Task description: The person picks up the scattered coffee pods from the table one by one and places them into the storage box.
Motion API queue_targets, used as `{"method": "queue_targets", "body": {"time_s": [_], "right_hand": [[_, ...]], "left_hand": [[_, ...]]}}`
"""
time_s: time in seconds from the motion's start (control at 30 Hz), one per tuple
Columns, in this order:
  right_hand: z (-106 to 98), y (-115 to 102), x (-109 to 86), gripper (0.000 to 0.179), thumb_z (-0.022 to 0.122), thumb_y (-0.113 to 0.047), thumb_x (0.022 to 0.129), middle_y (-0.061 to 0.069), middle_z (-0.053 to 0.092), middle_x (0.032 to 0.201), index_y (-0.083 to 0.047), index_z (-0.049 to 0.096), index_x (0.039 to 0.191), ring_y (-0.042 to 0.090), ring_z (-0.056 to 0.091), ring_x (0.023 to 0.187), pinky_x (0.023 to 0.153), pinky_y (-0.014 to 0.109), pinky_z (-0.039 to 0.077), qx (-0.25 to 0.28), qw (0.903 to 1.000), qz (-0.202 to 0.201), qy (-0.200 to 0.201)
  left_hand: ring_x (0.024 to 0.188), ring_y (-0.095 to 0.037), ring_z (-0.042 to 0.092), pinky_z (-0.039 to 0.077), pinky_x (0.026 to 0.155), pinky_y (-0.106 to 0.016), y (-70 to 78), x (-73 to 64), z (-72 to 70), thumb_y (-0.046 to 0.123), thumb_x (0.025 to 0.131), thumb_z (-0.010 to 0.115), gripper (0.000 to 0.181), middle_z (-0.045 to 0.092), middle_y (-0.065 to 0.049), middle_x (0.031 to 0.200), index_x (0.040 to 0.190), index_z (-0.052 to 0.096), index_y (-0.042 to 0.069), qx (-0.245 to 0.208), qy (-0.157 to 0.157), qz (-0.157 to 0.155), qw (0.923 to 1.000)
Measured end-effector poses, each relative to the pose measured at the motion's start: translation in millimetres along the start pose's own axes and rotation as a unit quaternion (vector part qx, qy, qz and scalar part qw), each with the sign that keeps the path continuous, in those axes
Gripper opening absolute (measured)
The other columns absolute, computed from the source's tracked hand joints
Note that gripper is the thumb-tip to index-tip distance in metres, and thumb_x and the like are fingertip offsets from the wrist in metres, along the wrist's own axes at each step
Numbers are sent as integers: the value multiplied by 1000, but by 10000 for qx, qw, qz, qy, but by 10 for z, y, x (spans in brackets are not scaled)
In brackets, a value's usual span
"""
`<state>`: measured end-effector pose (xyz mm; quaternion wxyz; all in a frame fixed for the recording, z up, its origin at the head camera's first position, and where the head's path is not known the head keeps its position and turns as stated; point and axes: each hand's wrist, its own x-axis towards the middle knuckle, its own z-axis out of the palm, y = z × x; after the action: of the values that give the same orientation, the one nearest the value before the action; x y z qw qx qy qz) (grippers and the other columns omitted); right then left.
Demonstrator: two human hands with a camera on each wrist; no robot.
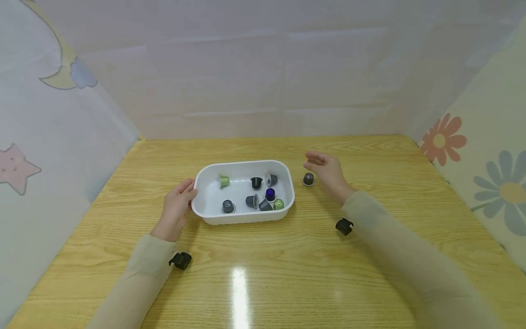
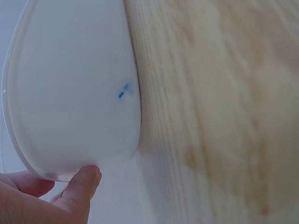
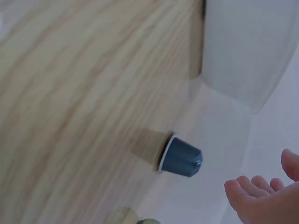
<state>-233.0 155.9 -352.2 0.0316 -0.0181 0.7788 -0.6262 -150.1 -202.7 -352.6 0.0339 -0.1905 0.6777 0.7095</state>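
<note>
A white oblong tray (image 1: pixel 242 218) sits on the wooden table with several coffee capsules inside, green, grey, black and one dark blue capsule (image 1: pixel 270 194). My left hand (image 1: pixel 176 205) holds the tray's left end; in the left wrist view the thumb and a finger (image 2: pixel 84 184) are at its rim and outer wall. Just right of the tray a dark grey coffee capsule (image 1: pixel 308 178) stands rim-down on the table. Beside and slightly above it hovers my right hand (image 1: pixel 327 172), fingers loosely bent, nothing between them. The right wrist view shows this capsule (image 3: pixel 181 156) apart from the fingertips (image 3: pixel 233 189).
Pale sheets with printed flowers, a moon and a star surround the wooden table (image 1: pixel 267 274) at the back and sides. A dark rounded edge (image 3: pixel 148 221) peeks in at the bottom of the right wrist view. Black wrist mounts (image 1: pixel 344 226) hang under both sleeves.
</note>
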Motion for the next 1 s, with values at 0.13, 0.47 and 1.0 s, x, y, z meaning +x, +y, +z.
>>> {"method": "queue_targets", "body": {"time_s": [0.13,0.47,1.0], "right_hand": [[-29,50,6,47,61,-3,96,18,46,143,3,46,140,29,43,133,107,34,38,-71,9999,130,-86],[-126,208,34,56,59,-8,98,18,32,153,2,34,148,33,28,141,113,44,27,-692,9940,497,-693],[-132,314,187,62,62,-3,95,23,35,149,5,31,148,35,34,138,111,42,31,-1457,9793,828,-1135]], "left_hand": [[139,-21,33,34,109,-37,0,-2,-4,7,104,43,54,29,-9,155,154,23,5,49,30,-9,10000],[139,-21,33,34,109,-36,-8,21,-17,6,104,43,54,30,-10,155,154,24,5,-1,32,-12,10000],[139,-21,32,33,110,-36,7,23,-8,5,103,44,53,29,-10,155,153,25,4,-81,22,-44,10000]]}}
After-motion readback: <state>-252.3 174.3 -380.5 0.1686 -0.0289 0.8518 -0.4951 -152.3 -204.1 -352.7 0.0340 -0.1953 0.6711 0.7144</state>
